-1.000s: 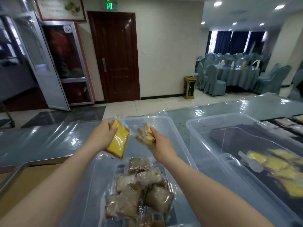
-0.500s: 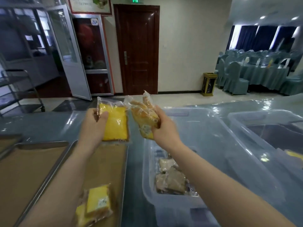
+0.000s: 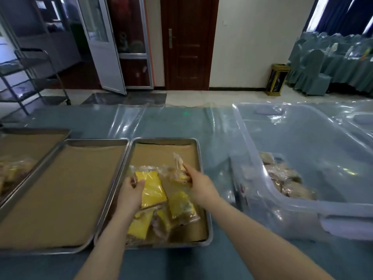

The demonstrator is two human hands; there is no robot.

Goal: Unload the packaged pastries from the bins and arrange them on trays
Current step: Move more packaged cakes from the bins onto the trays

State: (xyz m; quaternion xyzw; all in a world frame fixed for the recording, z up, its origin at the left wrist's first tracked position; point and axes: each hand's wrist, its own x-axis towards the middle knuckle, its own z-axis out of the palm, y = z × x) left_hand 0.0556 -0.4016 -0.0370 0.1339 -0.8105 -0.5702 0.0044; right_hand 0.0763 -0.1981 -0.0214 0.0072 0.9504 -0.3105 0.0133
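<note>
Pastries [image 3: 12,172] start way over at 9 o'clock, a blurry wrapped pile in the far-left tray [image 3: 40,130], which is only partly in shot. Next along is the middle tray [image 3: 60,190], lined with brown paper and sitting edge to edge with the third tray [image 3: 161,153] at roughly 6 o'clock. That's where the hands are, low over that tray and a little apart. Left hand [image 3: 130,194] pinches a yellow pastry pack [image 3: 152,188], thumb on top at its 9 o'clock edge. Loose yellow packs [image 3: 181,207] lie on the paper around its 6 o'clock, overlapping each other. Right hand [image 3: 200,186] has its fingers closed on a tan pastry pack [image 3: 178,175] from the pack's 4 o'clock side; can't tell if that pack is touching the paper. Over at 3 o'clock a clear bin [image 3: 323,150] sits just beside the tray on the blue plastic-covered surface [image 3: 177,122], with brown wrapped pastries [image 3: 282,176] bunched along its left wall.
</note>
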